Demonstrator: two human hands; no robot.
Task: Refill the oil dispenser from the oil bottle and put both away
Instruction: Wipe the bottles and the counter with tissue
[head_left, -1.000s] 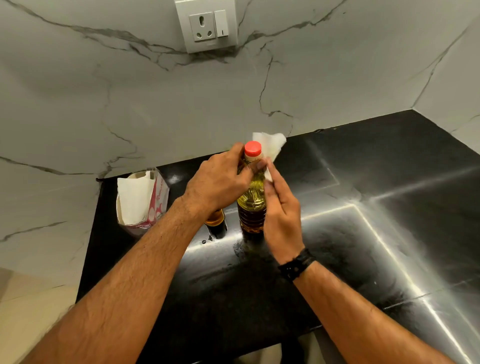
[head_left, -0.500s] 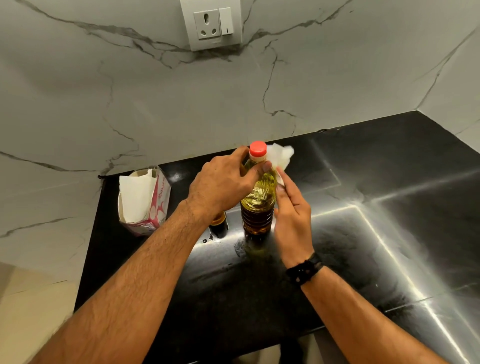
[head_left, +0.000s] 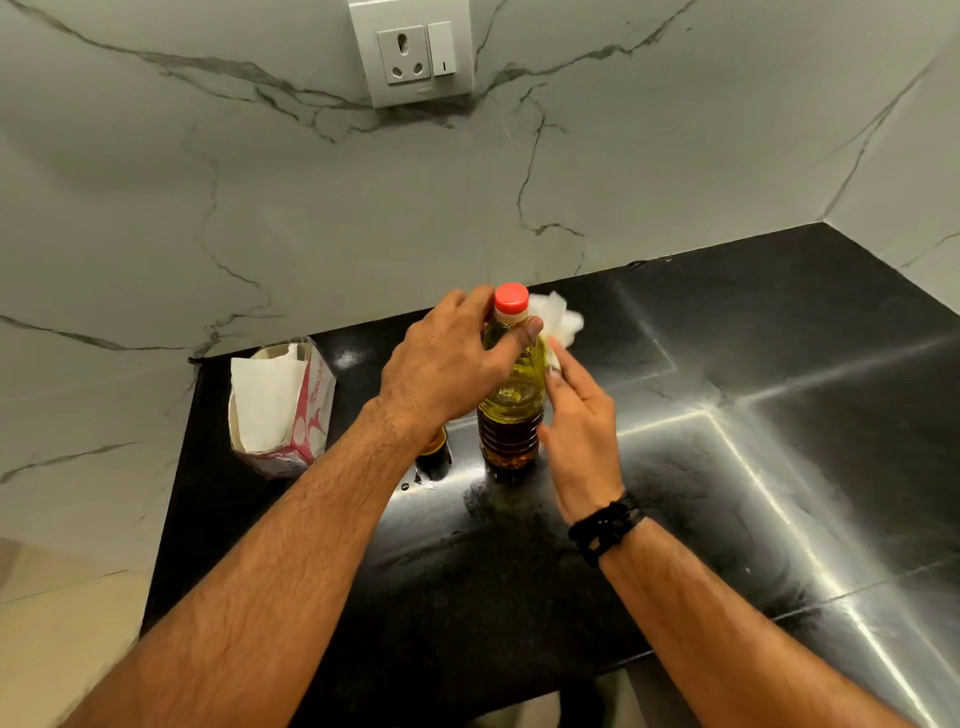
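An oil bottle (head_left: 511, 415) with a red cap stands upright on the black counter (head_left: 727, 493), holding yellow oil. My left hand (head_left: 447, 364) grips its neck and shoulder just under the cap. My right hand (head_left: 579, 431) presses a white tissue (head_left: 556, 322) against the bottle's right side with straight fingers. The oil dispenser (head_left: 434, 452) is a small dark bottle just left of the oil bottle, mostly hidden behind my left wrist.
A pink and white tissue box (head_left: 283, 405) stands at the counter's back left by the marble wall. A wall socket (head_left: 413, 52) is above. A few oil drops (head_left: 415, 483) lie near the dispenser. The counter's front edge is close below my arms.
My right hand has slid the tissue down the bottle's right side, and the tissue is more bunched up. My left hand keeps its grip on the bottle's neck.
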